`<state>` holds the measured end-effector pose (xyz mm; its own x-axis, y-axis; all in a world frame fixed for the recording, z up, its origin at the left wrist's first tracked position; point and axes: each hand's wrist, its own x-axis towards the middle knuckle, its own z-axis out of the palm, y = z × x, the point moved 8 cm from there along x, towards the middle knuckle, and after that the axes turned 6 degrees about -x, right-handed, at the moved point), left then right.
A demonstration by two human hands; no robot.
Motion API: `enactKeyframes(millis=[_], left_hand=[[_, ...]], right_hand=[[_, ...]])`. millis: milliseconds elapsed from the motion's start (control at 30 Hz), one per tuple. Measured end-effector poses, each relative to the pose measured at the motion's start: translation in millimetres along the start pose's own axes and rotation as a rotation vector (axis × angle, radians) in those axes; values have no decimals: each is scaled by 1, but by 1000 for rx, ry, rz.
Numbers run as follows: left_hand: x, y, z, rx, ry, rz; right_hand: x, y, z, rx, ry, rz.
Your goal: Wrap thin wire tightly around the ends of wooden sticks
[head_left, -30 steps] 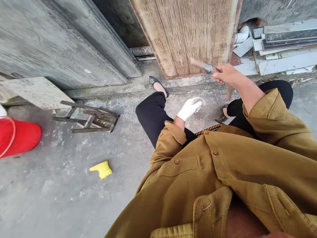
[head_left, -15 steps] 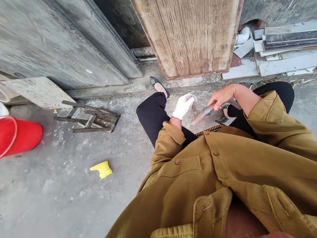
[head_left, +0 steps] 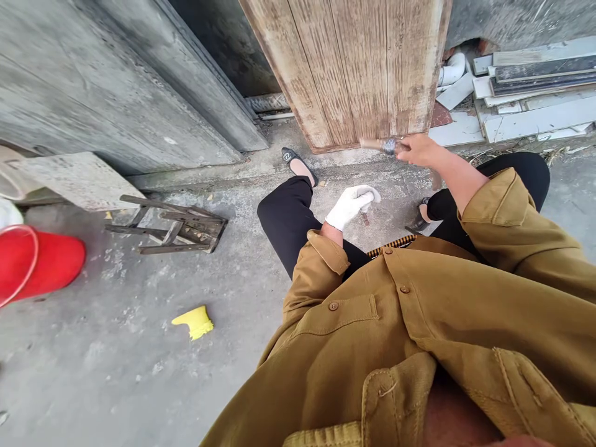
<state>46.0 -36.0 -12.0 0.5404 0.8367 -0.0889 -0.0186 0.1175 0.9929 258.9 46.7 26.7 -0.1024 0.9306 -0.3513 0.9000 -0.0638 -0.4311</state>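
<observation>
My right hand (head_left: pixel 416 151) is closed around a wire-wrapped tool (head_left: pixel 372 144). Its tan, wood-like end points left, in front of the bottom edge of the plank door (head_left: pixel 358 74); whether it touches the door I cannot tell. A brownish, blurred piece shows below that hand, perhaps part of the same tool. My left hand (head_left: pixel 347 206), in a white glove, is held low between my knees with fingers curled together. A small reddish-brown bit (head_left: pixel 365 218) sticks out beneath its fingertips, too small to name.
To the left, a small wooden stool (head_left: pixel 174 228) lies on its side beside a red bucket (head_left: pixel 41 261). A yellow, boot-shaped piece (head_left: pixel 195 321) rests on the concrete. At the right, stacked boards (head_left: pixel 535 118) and a white pipe elbow (head_left: pixel 452 69) lie against the wall.
My right hand has swung up and forward with the tool, away from the left hand and toward the door's lower edge. My left hand has dropped slightly toward me.
</observation>
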Motion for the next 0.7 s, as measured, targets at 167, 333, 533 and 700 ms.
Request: enactKeyframes(millis=[167, 333, 533, 700], left_hand=[[-1, 5, -18, 8, 119, 30], [0, 7, -42, 22, 252, 79], [8, -11, -45, 4, 299, 20], [9, -25, -32, -67, 225, -16]], right_hand=[[-17, -16, 53, -465, -456, -222], [-51, -36, 82, -279, -842, -413], [-61, -56, 53, -77, -795, -525], [-51, -53, 0, 305, -436, -436]])
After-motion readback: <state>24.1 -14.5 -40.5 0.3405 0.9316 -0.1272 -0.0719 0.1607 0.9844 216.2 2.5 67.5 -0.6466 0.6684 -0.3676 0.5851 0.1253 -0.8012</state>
